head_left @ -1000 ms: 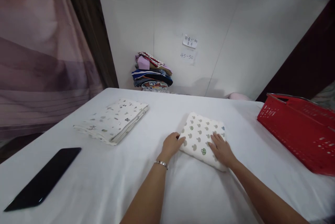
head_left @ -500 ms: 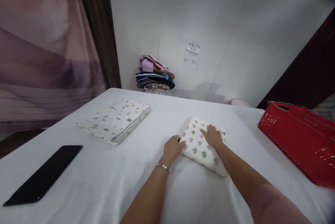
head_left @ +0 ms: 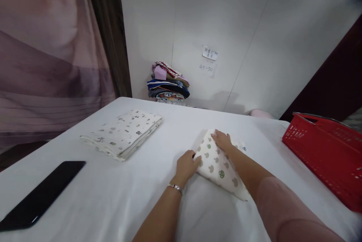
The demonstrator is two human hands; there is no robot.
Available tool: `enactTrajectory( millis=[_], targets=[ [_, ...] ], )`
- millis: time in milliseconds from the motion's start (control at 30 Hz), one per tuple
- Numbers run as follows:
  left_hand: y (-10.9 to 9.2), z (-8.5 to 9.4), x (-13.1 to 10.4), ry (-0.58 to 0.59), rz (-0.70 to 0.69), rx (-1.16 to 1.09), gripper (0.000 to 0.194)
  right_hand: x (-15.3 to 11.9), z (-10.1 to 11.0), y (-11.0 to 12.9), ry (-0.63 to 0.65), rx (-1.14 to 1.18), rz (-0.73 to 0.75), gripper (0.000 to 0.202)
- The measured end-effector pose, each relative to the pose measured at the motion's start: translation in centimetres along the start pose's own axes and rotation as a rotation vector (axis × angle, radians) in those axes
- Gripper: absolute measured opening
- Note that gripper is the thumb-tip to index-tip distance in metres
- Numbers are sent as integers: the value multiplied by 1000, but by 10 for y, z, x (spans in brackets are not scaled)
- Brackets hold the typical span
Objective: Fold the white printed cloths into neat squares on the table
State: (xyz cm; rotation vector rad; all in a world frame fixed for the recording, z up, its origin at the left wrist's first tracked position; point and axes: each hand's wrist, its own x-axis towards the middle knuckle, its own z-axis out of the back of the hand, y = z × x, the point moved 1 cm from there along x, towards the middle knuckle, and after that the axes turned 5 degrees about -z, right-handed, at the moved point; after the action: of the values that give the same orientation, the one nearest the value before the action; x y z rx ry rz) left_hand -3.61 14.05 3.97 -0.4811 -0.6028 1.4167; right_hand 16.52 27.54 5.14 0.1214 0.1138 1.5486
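Note:
A folded white cloth (head_left: 216, 164) printed with grey and green mushrooms lies in front of me. My left hand (head_left: 187, 164) grips its left edge, thumb on top and fingers tucked beneath. At the cloth's far edge is my right hand (head_left: 223, 140), its fingers closed over the far corner; the fingertips are partly hidden. The cloth's top face slopes, and its right part lies behind my right forearm. A second folded white cloth (head_left: 127, 130) with small dark prints rests to the left, apart from both hands.
All this lies on a white-covered table (head_left: 113, 196). A flat black object (head_left: 45, 195) sits at the near left. On the right stands a red plastic basket (head_left: 319, 155). Beyond the far edge, a pile of folded fabrics (head_left: 169, 83) is against the wall with paper notes (head_left: 209, 53).
My right hand has slid from the middle of the mushroom cloth to its far corner, and the cloth's top face now slopes. My left hand keeps its grip on the left edge.

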Motion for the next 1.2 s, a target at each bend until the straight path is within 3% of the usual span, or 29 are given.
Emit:
enactTrajectory(
  millis=[467, 533, 633, 700, 767, 933, 1067, 1200],
  targets=[
    [-5, -5, -2, -13, -24, -94, 38, 20, 0, -7, 18, -31, 16, 60],
    [-7, -5, -3, 70, -61, -162, 45, 19, 0, 3, 19, -20, 70, 60],
    [-6, -3, -3, 318, -90, -309, 53, 16, -3, 26, 14, 7, 209, 54],
    [-3, -2, -4, 462, -53, -417, 53, 15, -6, 39, 13, 35, 328, 50],
    [-1, -2, -5, 523, -1, -509, 51, 16, -7, 46, 18, 60, 402, 48],
    [-1, -7, -6, 464, 46, -531, 48, 11, -6, 42, -54, 76, 352, 45],
    [-5, -7, -7, 449, 51, -470, 45, -16, -5, 43, -153, 110, 324, 49],
    [-7, -6, -6, 460, 49, -429, 43, -38, -13, 51, -22, 74, 334, 53]
  ],
)
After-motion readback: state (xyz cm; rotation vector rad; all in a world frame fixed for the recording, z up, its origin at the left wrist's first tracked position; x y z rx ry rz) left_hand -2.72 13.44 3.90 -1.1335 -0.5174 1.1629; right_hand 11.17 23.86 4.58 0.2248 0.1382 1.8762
